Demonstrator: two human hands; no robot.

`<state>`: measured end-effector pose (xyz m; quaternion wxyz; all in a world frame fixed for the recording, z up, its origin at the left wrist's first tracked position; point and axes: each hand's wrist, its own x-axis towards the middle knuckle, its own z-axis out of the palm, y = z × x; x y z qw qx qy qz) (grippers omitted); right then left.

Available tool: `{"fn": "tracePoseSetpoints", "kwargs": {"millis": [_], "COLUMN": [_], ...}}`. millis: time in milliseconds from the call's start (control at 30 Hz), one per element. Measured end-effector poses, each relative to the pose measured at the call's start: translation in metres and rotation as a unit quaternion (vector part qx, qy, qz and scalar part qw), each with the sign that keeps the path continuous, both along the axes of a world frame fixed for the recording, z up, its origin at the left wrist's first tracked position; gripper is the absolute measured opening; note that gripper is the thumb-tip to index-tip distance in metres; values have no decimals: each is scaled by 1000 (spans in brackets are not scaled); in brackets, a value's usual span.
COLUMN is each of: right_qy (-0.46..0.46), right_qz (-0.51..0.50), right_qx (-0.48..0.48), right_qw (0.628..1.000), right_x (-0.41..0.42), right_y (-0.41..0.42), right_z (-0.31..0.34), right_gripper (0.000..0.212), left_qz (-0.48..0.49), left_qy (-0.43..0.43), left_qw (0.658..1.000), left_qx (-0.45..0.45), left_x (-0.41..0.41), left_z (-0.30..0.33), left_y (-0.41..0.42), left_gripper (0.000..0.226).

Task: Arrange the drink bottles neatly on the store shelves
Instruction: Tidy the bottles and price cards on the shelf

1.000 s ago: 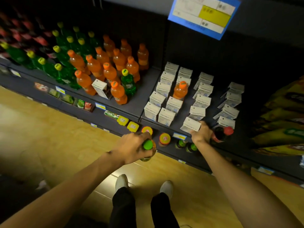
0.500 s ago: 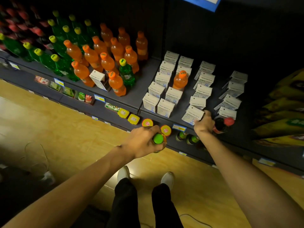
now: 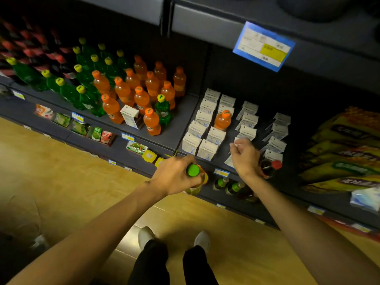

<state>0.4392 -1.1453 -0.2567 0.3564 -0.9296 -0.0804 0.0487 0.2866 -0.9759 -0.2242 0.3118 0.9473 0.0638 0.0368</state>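
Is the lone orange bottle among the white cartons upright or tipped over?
Upright: the orange bottle stands among the white cartons, cap on top.

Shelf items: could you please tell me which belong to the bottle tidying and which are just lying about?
Job: green-capped bottle in left hand; stray orange bottle; red-capped bottle.
Lying about: white cartons; blue sign; snack bags.

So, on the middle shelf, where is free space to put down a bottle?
Bare shelf lies between the orange bottles and the white cartons, right of the lone green bottle. A dark gap separates carton columns. The bottle rows and carton block are crowded.
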Motion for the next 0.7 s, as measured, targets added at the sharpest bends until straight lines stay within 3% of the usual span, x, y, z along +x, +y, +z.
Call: {"fn": "tracePoseSetpoints", "kwargs": {"millis": [167,400,700], "right_qy": [-26,-64,-69], "right_qz": [99,238,375], "right_qx": [74,128,176], "right_qw": [992,961,908], "right_x": [-25,-99,-182], "right_y": [90,252,448], "right_z": [41,81,116], "right_gripper": [11,9,16], "left_qz": [64,136,361], "left_qy": [-33,-66,-117], "left_qw": [997,988,925], "left_qx": [4,-18,17], "left_x": [-33,-115,-222], "left_z": [27,59,88], "left_y": [64,189,318], "left_gripper": [31,32,27]}}
